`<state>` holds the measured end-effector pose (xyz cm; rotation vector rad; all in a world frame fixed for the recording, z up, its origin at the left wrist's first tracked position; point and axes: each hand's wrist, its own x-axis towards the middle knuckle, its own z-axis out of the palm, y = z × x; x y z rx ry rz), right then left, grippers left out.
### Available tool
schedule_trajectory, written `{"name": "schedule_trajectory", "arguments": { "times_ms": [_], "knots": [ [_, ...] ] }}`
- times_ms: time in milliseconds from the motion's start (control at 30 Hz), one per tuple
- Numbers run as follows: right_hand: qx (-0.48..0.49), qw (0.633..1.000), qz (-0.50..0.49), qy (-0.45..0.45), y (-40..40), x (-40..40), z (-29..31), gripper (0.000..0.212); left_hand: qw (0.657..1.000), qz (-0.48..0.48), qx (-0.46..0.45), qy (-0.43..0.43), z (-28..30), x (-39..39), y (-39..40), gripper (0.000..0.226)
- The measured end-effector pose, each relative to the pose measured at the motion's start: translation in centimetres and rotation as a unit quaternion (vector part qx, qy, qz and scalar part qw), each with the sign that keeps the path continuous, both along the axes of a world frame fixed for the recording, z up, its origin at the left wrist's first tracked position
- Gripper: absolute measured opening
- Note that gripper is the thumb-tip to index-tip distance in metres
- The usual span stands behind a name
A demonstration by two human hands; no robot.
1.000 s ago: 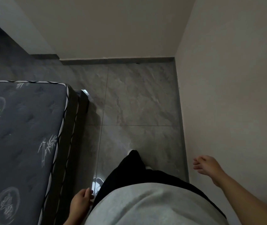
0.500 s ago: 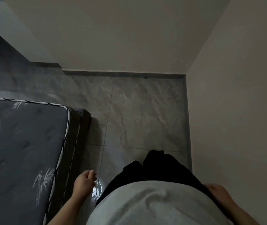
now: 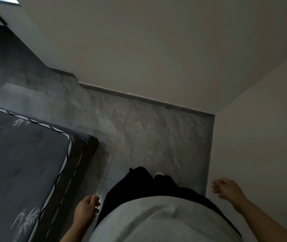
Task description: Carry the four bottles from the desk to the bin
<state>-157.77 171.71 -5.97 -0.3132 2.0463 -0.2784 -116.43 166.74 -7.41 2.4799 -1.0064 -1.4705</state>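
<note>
Dim light falls on a grey marbled tile floor (image 3: 156,137) that runs into a corner of plain beige walls (image 3: 156,49) edged with a dark skirting. At the left stands a bed (image 3: 79,172), its dark quilted mattress (image 3: 22,163) piped in white and printed with pale bamboo sprigs.

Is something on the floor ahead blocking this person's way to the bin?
Nothing visible does. The grey tiled floor ahead lies bare up to the wall corner; the mattress stays at the left side. Neither bin, desk nor bottles are in view. Left hand and right hand hold nothing.
</note>
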Motion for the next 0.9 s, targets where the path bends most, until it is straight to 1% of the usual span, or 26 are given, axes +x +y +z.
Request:
{"name": "schedule_trajectory", "arguments": {
  "times_ms": [133, 267, 367, 467, 533, 633, 767, 867, 900],
  "knots": [
    [-0.020, 0.998, 0.065, -0.004, -8.9, -0.9, 0.2, 0.022, 0.999, 0.043, -0.005, -0.033, 0.0, 0.0, -2.0, 0.025],
    [-0.021, 0.994, 0.106, -0.003, -16.3, -0.4, -1.1, 0.022, 0.997, 0.055, 0.001, -0.045, -0.5, 0.0, -6.2, 0.026],
    [0.019, 0.990, 0.142, 0.009, -20.3, 0.7, -1.4, 0.022, 0.997, 0.065, 0.010, -0.043, -0.7, 0.5, -10.6, 0.026],
    [0.052, 0.973, 0.224, 0.022, -23.5, 1.3, -1.5, 0.027, 0.995, 0.099, -0.007, -0.021, -1.0, 1.2, -15.4, 0.027],
    [0.075, 0.975, 0.207, 0.019, -25.7, 1.1, -0.9, 0.030, 0.992, 0.124, -0.021, -0.008, -1.1, 1.6, -18.8, 0.028],
    [0.093, 0.973, 0.212, 0.027, -29.7, 1.3, 0.3, 0.029, 0.989, 0.141, -0.042, 0.003, -0.7, 2.0, -23.9, 0.027],
    [0.064, 0.972, 0.224, 0.016, -36.9, 1.4, -0.1, 0.041, 0.986, 0.155, -0.062, -0.005, -1.1, 2.4, -30.0, 0.027],
    [0.056, 0.956, 0.289, 0.010, -43.6, 2.3, -0.3, 0.030, 0.982, 0.176, -0.067, -0.020, -1.3, 2.5, -33.4, 0.027],
    [0.052, 0.951, 0.306, 0.011, -46.1, 2.7, -0.2, 0.030, 0.979, 0.190, -0.066, -0.027, -1.3, 2.5, -34.1, 0.027]
  ]
}}
